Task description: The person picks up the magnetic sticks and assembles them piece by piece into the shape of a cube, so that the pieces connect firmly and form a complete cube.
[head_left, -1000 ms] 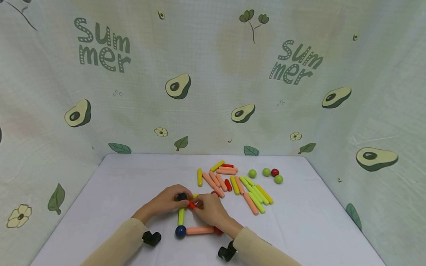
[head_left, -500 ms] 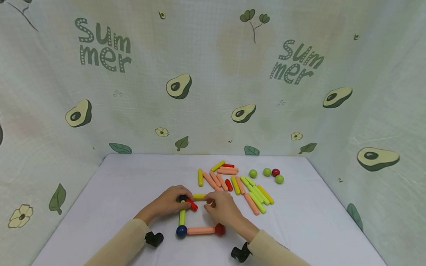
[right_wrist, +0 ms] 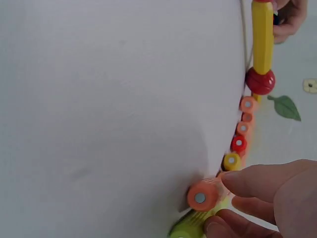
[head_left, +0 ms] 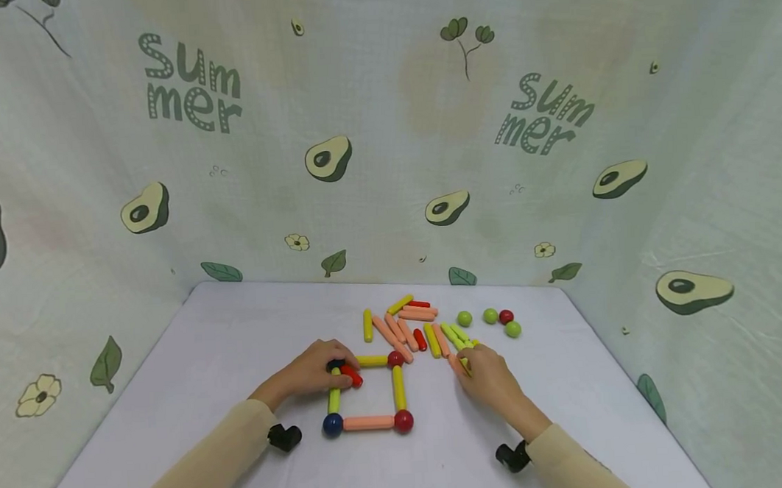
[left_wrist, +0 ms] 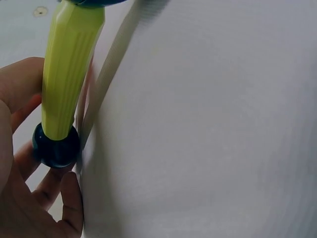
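Observation:
A square of magnetic rods and balls lies on the white table. My left hand point(head_left: 314, 369) holds its far-left corner, fingers about a dark blue ball point(left_wrist: 55, 148) and thumb along a short red magnetic rod point(head_left: 352, 376) that angles inward. A lime rod point(left_wrist: 72, 69) runs from that ball to a blue ball point(head_left: 333, 425). An orange rod point(head_left: 369, 423), yellow rods point(head_left: 399, 389) and red balls point(head_left: 403, 421) form the other sides. Over the loose rods, my right hand point(head_left: 494, 382) has thumb and fingers apart beside an orange rod point(right_wrist: 202, 195) and a lime rod point(right_wrist: 187, 230); a firm grip is not visible.
Loose orange, yellow, red and lime rods point(head_left: 431, 340) lie beyond and right of the square. Lime balls point(head_left: 464, 318) and a red ball point(head_left: 505, 316) are farther back. A printed cloth point(head_left: 390, 222) surrounds the table's back and sides.
My right hand has let go of the red rod and moved right to the loose rods, uncovering the square's right side. The left hand stays at the far-left corner.

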`<act>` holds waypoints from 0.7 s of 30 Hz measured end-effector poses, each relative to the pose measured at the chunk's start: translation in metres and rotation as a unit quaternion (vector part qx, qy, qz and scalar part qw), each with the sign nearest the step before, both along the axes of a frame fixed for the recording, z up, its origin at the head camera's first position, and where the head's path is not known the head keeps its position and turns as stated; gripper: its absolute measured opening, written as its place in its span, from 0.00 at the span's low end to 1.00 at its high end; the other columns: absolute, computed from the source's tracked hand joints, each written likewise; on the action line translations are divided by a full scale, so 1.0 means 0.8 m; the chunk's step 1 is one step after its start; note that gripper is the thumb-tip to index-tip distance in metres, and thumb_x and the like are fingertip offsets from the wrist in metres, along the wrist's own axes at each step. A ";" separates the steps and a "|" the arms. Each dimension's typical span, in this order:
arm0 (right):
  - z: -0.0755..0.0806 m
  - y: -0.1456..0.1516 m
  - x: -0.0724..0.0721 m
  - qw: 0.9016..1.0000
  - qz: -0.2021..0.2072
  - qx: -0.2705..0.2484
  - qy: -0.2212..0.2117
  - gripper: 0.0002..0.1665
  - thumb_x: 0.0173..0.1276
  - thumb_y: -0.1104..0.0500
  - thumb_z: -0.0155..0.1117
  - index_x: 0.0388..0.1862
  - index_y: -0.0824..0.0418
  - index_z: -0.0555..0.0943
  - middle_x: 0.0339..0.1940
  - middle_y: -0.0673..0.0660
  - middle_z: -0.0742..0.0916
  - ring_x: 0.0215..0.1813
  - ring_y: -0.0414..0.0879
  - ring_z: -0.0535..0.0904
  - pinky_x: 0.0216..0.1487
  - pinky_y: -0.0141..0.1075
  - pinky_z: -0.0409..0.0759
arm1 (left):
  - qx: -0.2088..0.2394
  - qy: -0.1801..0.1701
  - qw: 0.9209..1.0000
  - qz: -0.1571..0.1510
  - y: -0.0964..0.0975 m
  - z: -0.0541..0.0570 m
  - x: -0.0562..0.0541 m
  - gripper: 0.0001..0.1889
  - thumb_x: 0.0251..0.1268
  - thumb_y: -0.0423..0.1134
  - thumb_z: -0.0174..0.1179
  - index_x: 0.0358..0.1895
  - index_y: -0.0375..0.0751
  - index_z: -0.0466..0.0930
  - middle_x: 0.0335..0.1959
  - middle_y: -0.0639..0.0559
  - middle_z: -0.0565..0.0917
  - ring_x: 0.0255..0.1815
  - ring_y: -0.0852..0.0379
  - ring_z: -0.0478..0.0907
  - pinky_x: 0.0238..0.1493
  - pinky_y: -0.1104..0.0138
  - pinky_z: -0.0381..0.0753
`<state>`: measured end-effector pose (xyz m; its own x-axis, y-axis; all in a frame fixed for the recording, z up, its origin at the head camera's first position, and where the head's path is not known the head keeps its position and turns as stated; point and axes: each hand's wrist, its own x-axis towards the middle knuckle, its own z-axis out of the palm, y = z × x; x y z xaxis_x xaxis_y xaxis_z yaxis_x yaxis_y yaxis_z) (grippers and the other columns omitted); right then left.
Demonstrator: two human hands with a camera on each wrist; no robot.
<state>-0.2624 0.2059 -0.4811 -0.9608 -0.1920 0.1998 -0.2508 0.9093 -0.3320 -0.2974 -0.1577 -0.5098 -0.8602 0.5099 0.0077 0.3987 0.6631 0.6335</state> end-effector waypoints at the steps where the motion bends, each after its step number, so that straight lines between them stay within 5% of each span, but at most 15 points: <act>1: -0.001 0.002 0.000 1.000 0.002 0.003 -0.003 0.14 0.67 0.65 0.77 0.50 0.67 0.90 0.29 0.53 0.83 0.32 0.45 0.73 0.36 0.38 0.79 | -0.003 0.001 1.000 0.001 0.000 -0.001 0.000 0.09 0.68 0.45 0.73 0.47 0.64 0.89 0.57 0.58 0.82 0.61 0.51 0.72 0.63 0.47 0.74; 10: -0.005 0.003 0.002 0.999 0.021 0.024 -0.036 0.21 0.65 0.69 0.76 0.58 0.68 0.87 0.41 0.60 0.90 0.38 0.47 0.80 0.52 0.50 0.87 | -0.005 0.006 1.000 0.003 0.000 -0.003 -0.001 0.08 0.68 0.45 0.73 0.44 0.67 0.87 0.56 0.59 0.82 0.60 0.52 0.72 0.62 0.49 0.74; 17: -0.004 0.004 0.003 0.994 0.022 0.051 -0.092 0.33 0.63 0.67 0.78 0.68 0.65 0.82 0.49 0.60 0.88 0.40 0.48 0.76 0.44 0.44 0.83 | 0.001 -0.006 1.000 0.008 0.000 -0.004 -0.003 0.08 0.68 0.45 0.74 0.43 0.67 0.87 0.55 0.60 0.83 0.59 0.53 0.73 0.63 0.48 0.75; 21: -0.004 0.004 0.002 0.992 0.030 0.064 -0.107 0.34 0.64 0.65 0.77 0.70 0.61 0.82 0.54 0.59 0.88 0.45 0.49 0.79 0.52 0.48 0.86 | 0.009 -0.011 1.000 0.009 -0.001 -0.003 -0.003 0.07 0.68 0.46 0.74 0.43 0.66 0.87 0.54 0.60 0.83 0.59 0.53 0.73 0.63 0.47 0.75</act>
<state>-0.2604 0.2091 -0.4844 -0.9648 -0.2604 -0.0368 -0.2418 0.9333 -0.2655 -0.2997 -0.1582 -0.5119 -0.8692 0.4945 -0.0019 0.3733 0.6585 0.6535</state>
